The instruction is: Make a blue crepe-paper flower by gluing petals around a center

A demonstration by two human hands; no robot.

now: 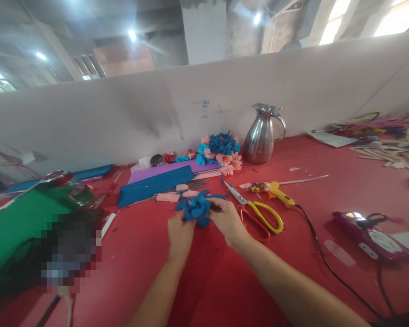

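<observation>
A blue paper flower (197, 206) with layered petals is held between my two hands above the red table. My left hand (182, 229) grips its left underside with the fingertips. On the right, my right hand (226, 220) pinches the flower's edge, its fingers closed on a petal. Just right of my right hand lie scissors (266, 217) with one yellow and one red handle, blades pointing away to the left. Pink paper pieces (167, 197) and blue scraps lie behind the flower, near a folded blue paper sheet (157, 185).
A yellow glue gun (281, 194) trails a black cord to a purple power strip (375, 238). Behind stand a steel jug (261, 136) and a bunch of blue and pink paper flowers (221, 150). At left are a glass jar (68, 188) and green paper (17, 231).
</observation>
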